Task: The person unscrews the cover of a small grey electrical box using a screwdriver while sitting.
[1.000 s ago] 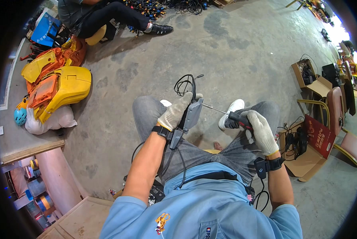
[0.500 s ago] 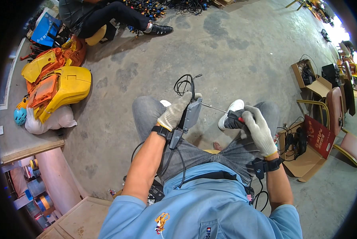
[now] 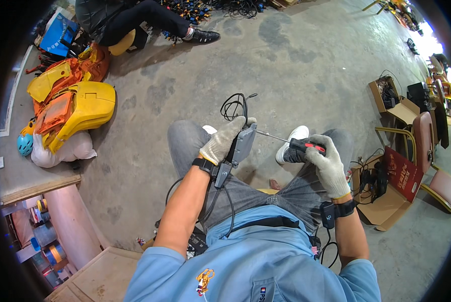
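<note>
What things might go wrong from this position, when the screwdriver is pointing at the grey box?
1. The screwdriver could slip and hit the left hand, whose fingertips are close to its tip.
2. The grey box is held up in front of the lap, off the floor, so a push might twist it or make it drop.
3. The looped black cable by the left hand might snag.

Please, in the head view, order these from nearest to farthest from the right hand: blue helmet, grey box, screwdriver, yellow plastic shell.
1. Screwdriver: held in the right hand.
2. Grey box: to its left, in the left hand.
3. Yellow plastic shell: farther left.
4. Blue helmet: near left edge.
</note>
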### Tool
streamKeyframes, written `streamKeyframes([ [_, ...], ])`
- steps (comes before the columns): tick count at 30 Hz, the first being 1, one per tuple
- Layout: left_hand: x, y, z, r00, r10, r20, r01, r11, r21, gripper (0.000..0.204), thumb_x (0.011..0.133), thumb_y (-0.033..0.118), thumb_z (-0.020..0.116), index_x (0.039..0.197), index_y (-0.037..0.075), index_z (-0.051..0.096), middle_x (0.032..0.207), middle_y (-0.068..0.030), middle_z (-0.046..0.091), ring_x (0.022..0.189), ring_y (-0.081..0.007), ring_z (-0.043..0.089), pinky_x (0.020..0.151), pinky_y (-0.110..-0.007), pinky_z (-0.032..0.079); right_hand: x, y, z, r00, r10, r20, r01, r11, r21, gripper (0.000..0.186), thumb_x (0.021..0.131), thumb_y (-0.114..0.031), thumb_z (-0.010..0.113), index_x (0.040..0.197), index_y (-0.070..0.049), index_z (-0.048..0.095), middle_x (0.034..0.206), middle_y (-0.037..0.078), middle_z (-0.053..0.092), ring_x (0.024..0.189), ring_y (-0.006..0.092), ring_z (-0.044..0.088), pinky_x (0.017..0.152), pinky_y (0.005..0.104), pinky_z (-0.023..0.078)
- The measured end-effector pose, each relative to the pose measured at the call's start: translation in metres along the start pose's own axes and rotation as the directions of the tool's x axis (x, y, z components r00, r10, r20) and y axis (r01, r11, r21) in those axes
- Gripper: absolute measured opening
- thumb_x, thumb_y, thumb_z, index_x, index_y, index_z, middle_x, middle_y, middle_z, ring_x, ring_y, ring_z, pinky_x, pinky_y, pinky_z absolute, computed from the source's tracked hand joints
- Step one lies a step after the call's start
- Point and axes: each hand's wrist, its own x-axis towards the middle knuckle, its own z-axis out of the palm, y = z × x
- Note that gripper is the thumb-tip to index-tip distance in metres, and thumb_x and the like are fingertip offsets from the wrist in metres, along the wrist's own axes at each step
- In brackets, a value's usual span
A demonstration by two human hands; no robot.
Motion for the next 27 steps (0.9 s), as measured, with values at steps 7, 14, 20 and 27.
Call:
streamKeyframes([
  [7, 0.000, -0.001, 0.000, 1.000, 0.007, -0.010, -0.007, 1.000, -0.003, 0.051, 0.107, 0.061, 0.065, 0.137, 0.022, 0.077, 0.099, 0.0005, 0.074, 0.076, -0.0124, 0.068, 0.063, -0.031, 0.057, -0.001, -0.028, -0.010, 0.947, 0.242, 0.210, -0.264, 0.961, 0.082, 0.032, 0.110, -0.023, 0.062, 0.132, 0.000, 0.066, 0.110, 0.005, 0.068, 0.082, 0.0087, 0.063, 0.071, 0.0257, 0.056],
  [14, -0.002, 0.002, 0.005, 0.999, -0.010, -0.036, 0.008, 0.999, -0.045, 0.048, 0.108, 0.057, 0.065, 0.137, 0.022, 0.077, 0.100, 0.0011, 0.074, 0.078, -0.0122, 0.068, 0.063, -0.031, 0.058, -0.003, -0.003, 0.003, 0.999, -0.034, -0.041, 0.030, 0.994, -0.108, 0.039, 0.104, -0.028, 0.068, 0.132, -0.001, 0.068, 0.102, 0.006, 0.073, 0.090, 0.0126, 0.068, 0.084, 0.0289, 0.055],
  [20, 0.000, -0.002, 0.000, 1.000, -0.016, -0.027, 0.015, 0.999, -0.039, 0.048, 0.109, 0.057, 0.063, 0.138, 0.021, 0.077, 0.102, 0.0012, 0.074, 0.079, -0.0118, 0.068, 0.065, -0.030, 0.057, -0.009, -0.028, 0.011, 0.996, 0.030, -0.078, -0.038, 0.994, -0.106, 0.047, 0.102, -0.032, 0.070, 0.138, -0.001, 0.065, 0.110, 0.008, 0.074, 0.104, 0.0159, 0.069, 0.098, 0.0317, 0.053],
  [27, 0.002, -0.003, -0.001, 1.000, 0.008, -0.005, -0.008, 1.000, -0.015, 0.047, 0.109, 0.056, 0.063, 0.138, 0.022, 0.076, 0.102, 0.0017, 0.073, 0.079, -0.0119, 0.068, 0.065, -0.031, 0.057, -0.001, -0.021, -0.008, 0.979, 0.131, 0.154, -0.135, 0.991, 0.011, 0.037, 0.114, -0.029, 0.055, 0.133, 0.000, 0.068, 0.102, 0.005, 0.069, 0.072, 0.0056, 0.059, 0.066, 0.0237, 0.052],
])
